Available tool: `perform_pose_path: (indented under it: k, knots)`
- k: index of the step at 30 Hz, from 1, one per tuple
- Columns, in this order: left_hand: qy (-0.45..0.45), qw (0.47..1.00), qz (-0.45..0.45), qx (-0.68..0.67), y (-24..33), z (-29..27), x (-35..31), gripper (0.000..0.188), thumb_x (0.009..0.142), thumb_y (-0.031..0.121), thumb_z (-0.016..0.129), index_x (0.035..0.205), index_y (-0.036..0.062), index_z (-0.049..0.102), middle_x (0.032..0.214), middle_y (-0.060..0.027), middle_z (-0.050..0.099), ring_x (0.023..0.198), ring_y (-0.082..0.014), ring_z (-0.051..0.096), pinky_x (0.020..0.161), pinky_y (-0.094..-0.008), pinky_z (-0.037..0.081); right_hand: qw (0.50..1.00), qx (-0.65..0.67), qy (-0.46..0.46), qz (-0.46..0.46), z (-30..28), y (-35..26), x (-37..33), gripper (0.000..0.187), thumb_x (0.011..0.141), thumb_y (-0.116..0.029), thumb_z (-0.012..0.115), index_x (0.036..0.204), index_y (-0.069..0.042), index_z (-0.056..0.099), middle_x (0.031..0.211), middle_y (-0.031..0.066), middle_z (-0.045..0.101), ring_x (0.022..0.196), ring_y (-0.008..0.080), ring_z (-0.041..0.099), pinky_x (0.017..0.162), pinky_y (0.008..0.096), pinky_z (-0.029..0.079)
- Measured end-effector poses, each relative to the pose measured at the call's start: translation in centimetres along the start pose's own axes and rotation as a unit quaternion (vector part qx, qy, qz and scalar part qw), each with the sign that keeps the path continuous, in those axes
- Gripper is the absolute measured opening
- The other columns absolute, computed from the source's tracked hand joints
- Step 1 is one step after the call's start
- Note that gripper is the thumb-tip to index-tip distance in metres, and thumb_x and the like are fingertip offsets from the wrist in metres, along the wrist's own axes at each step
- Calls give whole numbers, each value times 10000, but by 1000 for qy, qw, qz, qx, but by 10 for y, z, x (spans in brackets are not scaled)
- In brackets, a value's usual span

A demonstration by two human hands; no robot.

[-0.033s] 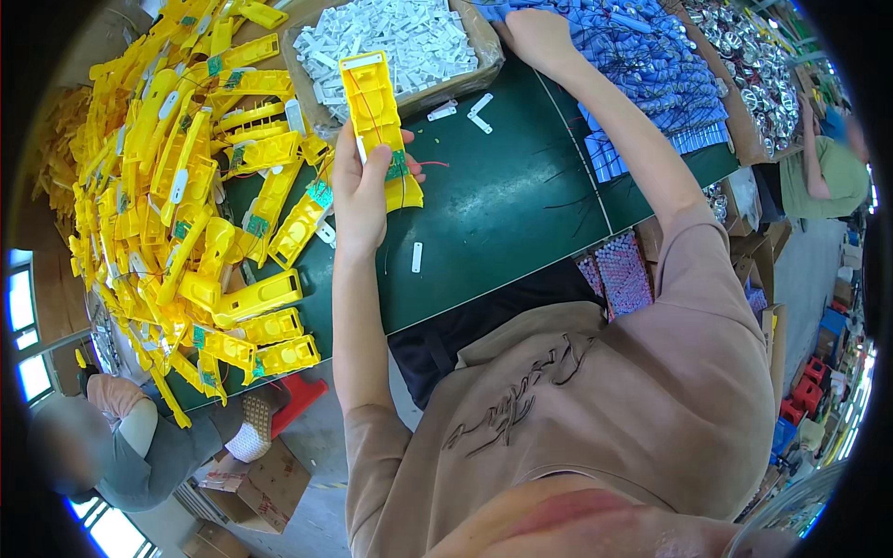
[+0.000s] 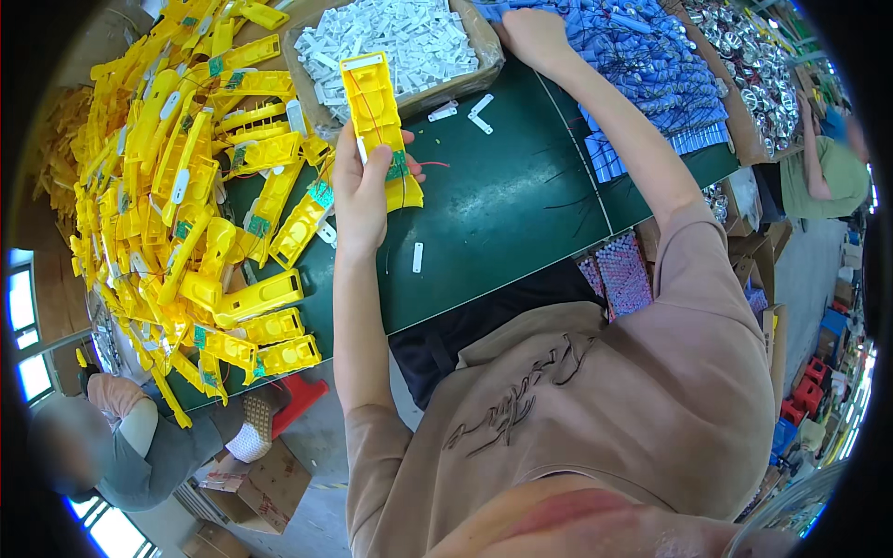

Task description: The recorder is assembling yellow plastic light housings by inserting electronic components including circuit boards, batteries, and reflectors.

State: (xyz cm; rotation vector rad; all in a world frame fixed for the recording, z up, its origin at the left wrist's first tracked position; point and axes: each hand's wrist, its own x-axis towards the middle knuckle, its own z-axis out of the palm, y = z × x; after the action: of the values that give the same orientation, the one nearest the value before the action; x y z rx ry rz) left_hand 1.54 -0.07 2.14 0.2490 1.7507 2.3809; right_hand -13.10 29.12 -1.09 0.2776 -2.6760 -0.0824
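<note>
My left hand (image 2: 361,191) is closed round a yellow plastic housing (image 2: 373,98), holding it upright above the green table. The housing's hollow inside faces up, with a small green circuit board (image 2: 397,166) near its lower end and thin red and dark wires. My right hand (image 2: 535,39) reaches to the far left edge of a heap of blue wired parts (image 2: 633,74). Its fingers are curled and partly hidden, so what they grip cannot be made out.
Yellow housings (image 2: 223,288) pile up along the left. A cardboard box (image 2: 486,42) of small white strips stands at the back. Loose white strips (image 2: 418,257) lie on the green table (image 2: 493,223). Round metal parts (image 2: 753,74) fill the far right. Other people sit at both sides.
My right hand and forearm have shifted very slightly to the left. My left hand and the yellow housing stay in place.
</note>
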Motion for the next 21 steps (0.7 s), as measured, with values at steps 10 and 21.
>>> perform_pose_path:
  k: [10,21]
  knots:
    - [-2,1000,9,15,0,-3,-3,404,909,52,411,1309,24,369,1033,-147,593,709,-161,604,645,-324,549,975,31,-221,2,-35,-13,-3,345,775,-353,613,788,-11,664,799,200,657,739,375,651,651,474,522]
    - [-6,1000,1,19,0,-2,-3,408,906,47,409,1311,23,366,1031,-150,593,722,-166,600,662,-328,544,973,223,-40,45,-71,-1,-42,257,882,-271,557,965,-45,647,757,89,653,650,240,632,613,344,497]
